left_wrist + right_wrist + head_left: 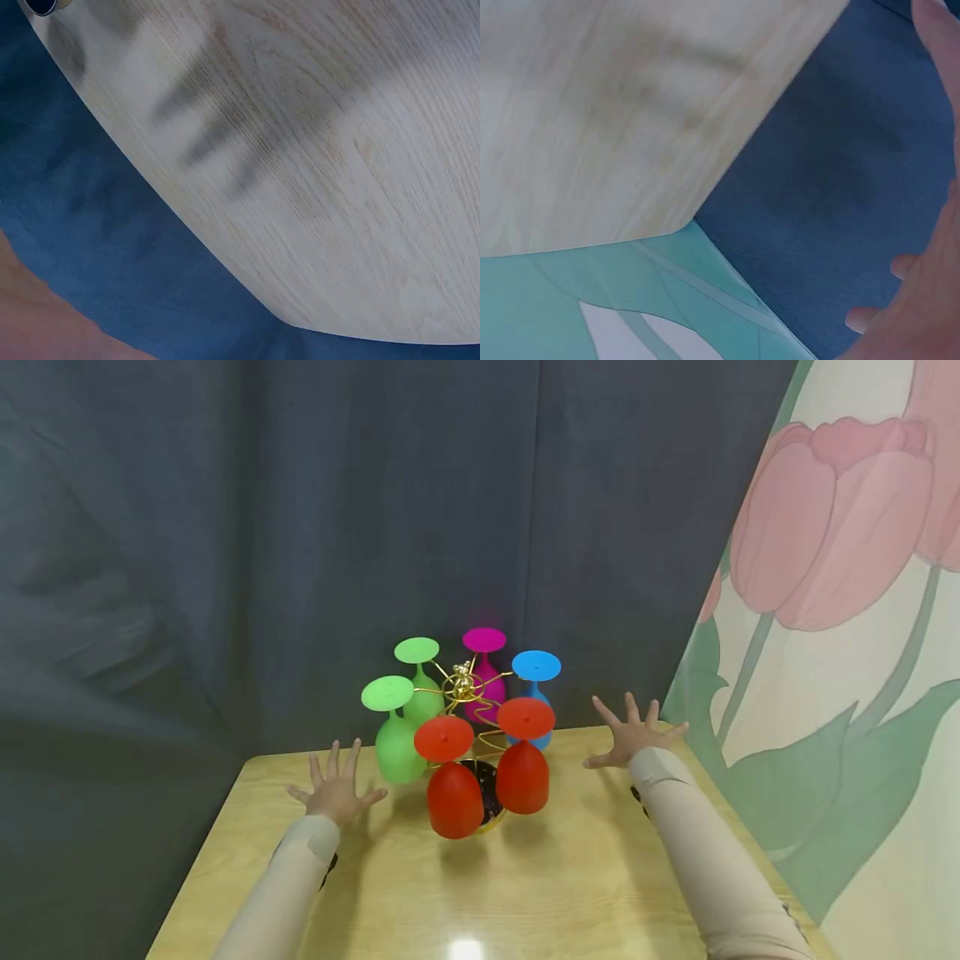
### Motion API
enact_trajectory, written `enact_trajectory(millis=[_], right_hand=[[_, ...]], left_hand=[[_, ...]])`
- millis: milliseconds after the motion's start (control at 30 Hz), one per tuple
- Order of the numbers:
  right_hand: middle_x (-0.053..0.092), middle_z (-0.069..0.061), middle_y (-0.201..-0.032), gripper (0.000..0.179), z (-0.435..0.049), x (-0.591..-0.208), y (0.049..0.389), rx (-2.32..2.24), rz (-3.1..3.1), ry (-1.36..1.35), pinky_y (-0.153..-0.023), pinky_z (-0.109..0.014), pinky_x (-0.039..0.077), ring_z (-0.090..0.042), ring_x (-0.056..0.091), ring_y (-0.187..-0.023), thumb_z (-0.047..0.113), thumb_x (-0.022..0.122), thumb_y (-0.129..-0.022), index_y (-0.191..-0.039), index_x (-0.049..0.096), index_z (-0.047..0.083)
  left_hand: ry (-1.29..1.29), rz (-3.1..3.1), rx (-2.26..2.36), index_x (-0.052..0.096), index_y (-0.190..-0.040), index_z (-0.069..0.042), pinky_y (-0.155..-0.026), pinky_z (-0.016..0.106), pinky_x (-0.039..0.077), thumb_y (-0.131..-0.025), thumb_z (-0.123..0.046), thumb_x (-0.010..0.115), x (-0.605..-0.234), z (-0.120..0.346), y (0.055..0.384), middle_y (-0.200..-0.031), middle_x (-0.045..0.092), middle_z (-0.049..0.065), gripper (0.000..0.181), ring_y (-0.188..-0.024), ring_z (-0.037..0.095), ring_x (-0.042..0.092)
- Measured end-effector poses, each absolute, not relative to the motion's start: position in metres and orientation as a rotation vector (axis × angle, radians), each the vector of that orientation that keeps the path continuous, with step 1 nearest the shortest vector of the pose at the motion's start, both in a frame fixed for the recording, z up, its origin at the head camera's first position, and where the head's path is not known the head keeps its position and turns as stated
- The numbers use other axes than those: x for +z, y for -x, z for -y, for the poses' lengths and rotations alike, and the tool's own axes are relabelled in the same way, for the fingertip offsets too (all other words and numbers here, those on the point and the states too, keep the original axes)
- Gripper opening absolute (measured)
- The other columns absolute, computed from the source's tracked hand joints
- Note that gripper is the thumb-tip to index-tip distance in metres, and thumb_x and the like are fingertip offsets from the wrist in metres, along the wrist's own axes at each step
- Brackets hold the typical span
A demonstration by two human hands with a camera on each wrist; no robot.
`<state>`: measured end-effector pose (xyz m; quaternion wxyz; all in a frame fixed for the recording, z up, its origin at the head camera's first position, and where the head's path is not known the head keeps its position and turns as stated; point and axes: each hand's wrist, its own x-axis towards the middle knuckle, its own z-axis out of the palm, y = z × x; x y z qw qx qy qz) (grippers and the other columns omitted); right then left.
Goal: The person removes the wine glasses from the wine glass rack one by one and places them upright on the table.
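Goblets hang upside down by their feet around a gold wire rack (462, 685). Two are red, the left one (455, 802) and the right one (522, 778) at the front. A near green goblet (400, 748) and a far green goblet (427, 700) are on the left; a magenta goblet (487, 695) is at the back, a blue goblet (536, 666) at the right. Left of the rack, my left hand (335, 795) spreads its fingers above the table, holding nothing. My right hand (633, 741), likewise spread and holding nothing, is to the right. Neither touches a goblet.
The rack's round dark base (489, 789) stands on a light wooden table (555, 877) with rounded corners. Behind hangs a dark blue curtain (390, 510). A wall with painted tulips (862, 518) runs along the right side. Hand shadows fall on the wood in both wrist views.
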<state>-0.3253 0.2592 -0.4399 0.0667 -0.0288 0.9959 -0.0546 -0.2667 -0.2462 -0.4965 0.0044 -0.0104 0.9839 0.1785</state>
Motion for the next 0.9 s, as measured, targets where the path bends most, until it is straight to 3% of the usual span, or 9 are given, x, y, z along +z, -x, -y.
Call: enact_trajectory(millis=[133,233,467,633,800,900], right_hand=[[-0.012,-0.025,-0.166,0.125,-0.26,-0.431,0.329,-0.261,-3.014,0.123,-0.088,-0.094,-0.001,-0.063,-0.013,-0.144,0.079,0.072,-0.071,-0.163,-0.001,0.036],[-0.012,-0.025,-0.165,0.116,-0.257,-0.42,0.332,-0.366,-3.035,0.147,-0.089,-0.094,0.004,-0.063,-0.012,-0.144,0.062,0.076,-0.081,-0.163,-0.001,0.034],[-0.003,-0.03,-0.164,0.093,-0.241,-0.386,0.335,-0.724,-3.069,0.243,-0.099,-0.085,0.025,-0.062,0.004,-0.145,0.019,0.07,-0.093,-0.164,0.01,0.02],[0.013,-0.035,-0.16,0.073,-0.228,-0.361,0.337,-0.893,-3.052,0.386,-0.108,-0.07,0.032,-0.057,0.022,-0.143,0.01,0.059,-0.098,-0.16,0.021,0.004],[0.023,-0.033,-0.155,0.055,-0.212,-0.335,0.333,-0.971,-3.078,0.499,-0.11,-0.064,0.034,-0.051,0.033,-0.14,0.005,0.05,-0.099,-0.152,0.036,-0.002],[0.028,-0.031,-0.153,0.05,-0.199,-0.321,0.33,-1.012,-3.089,0.555,-0.109,-0.062,0.037,-0.048,0.037,-0.138,0.005,0.05,-0.098,-0.148,0.042,-0.002]], left_hand=[[0.008,-3.092,0.587,0.004,-0.164,-0.026,-0.088,0.093,-0.006,-0.085,-0.065,0.07,-0.497,0.252,0.263,-0.167,-0.004,0.023,0.11,-0.145,0.06,-0.011],[-0.011,-3.08,0.677,0.001,-0.164,-0.024,-0.09,0.093,-0.004,-0.088,-0.062,0.067,-0.495,0.249,0.261,-0.166,-0.004,0.024,0.107,-0.145,0.061,-0.007],[-0.071,-3.045,0.986,0.005,-0.162,-0.011,-0.101,0.088,0.004,-0.104,-0.034,0.057,-0.486,0.234,0.249,-0.163,0.001,0.028,0.082,-0.146,0.058,0.001],[-0.145,-3.071,1.157,0.021,-0.157,-0.004,-0.111,0.073,0.024,-0.106,-0.022,0.052,-0.483,0.225,0.239,-0.156,0.02,0.03,0.062,-0.143,0.053,0.02],[-0.212,-3.127,1.344,0.04,-0.145,0.003,-0.104,0.06,0.043,-0.105,-0.012,0.053,-0.481,0.209,0.227,-0.141,0.037,0.028,0.045,-0.129,0.043,0.042],[-0.241,-3.212,1.431,0.046,-0.138,0.006,-0.098,0.054,0.047,-0.103,-0.006,0.054,-0.482,0.197,0.222,-0.133,0.045,0.026,0.038,-0.117,0.039,0.051]])
